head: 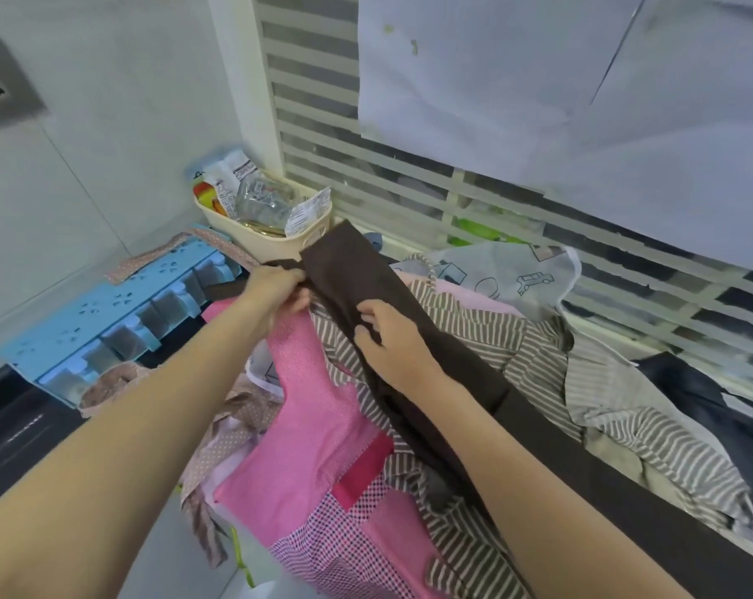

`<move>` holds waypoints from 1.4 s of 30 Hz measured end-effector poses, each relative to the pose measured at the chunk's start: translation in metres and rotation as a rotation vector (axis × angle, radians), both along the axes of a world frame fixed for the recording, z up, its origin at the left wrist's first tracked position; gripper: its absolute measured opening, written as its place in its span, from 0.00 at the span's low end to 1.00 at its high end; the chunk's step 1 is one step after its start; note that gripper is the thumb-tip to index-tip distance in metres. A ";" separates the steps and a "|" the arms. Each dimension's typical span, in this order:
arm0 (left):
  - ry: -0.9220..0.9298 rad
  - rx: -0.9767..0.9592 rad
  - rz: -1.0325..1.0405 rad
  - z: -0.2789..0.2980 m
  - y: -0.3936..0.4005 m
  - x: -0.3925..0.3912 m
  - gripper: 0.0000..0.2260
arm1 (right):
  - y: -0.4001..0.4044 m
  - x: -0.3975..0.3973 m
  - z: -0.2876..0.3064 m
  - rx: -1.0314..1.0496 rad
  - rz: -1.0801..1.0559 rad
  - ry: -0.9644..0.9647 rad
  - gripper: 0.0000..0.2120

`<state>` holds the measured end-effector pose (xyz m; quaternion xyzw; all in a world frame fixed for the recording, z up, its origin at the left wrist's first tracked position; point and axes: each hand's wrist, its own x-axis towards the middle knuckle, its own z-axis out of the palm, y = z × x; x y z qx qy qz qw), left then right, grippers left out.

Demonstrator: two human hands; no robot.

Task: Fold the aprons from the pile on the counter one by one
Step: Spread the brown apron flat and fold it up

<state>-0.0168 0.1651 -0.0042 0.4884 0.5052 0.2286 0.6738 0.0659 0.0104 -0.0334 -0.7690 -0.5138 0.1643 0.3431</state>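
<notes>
Brown apron [357, 270] folded into a long narrow band, lying diagonally over the pile [474, 339] on the table, far end up near the cream basket [262, 239]; left hand [275, 291] pinching the apron's dark strap [236, 287] at the band's left edge, fingers curled; right hand [387, 339] gripping the band mid-length, fingers curled round the cloth; pink apron [314, 425] under both forearms; striped apron [538, 361] under and right of the brown band; printed white cloth [508, 270] toward the window; blue rack [119, 313] left of the pile, beside the basket.
</notes>
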 end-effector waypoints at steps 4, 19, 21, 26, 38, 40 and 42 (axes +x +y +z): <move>-0.005 -0.008 0.007 -0.002 -0.002 -0.006 0.05 | -0.017 0.034 0.011 0.134 -0.216 0.007 0.12; 0.384 0.094 -0.510 -0.004 -0.059 0.019 0.01 | -0.067 0.025 -0.032 -0.447 -0.107 -0.277 0.30; 0.456 0.144 -0.555 -0.004 -0.056 0.013 0.03 | -0.073 0.023 -0.029 -0.310 -0.141 -0.460 0.28; 0.509 0.200 -0.963 -0.006 -0.065 -0.011 0.02 | -0.082 0.008 -0.028 -0.068 0.060 -0.597 0.20; 0.806 1.060 -0.943 -0.044 -0.125 -0.017 0.07 | -0.110 0.044 -0.019 0.083 -0.072 0.061 0.20; 0.680 0.873 -0.819 -0.039 -0.123 -0.020 0.05 | -0.113 0.040 -0.018 0.091 -0.054 -0.038 0.18; 0.477 0.585 -0.684 -0.032 -0.123 -0.022 0.10 | -0.113 0.035 -0.022 0.088 -0.053 -0.108 0.16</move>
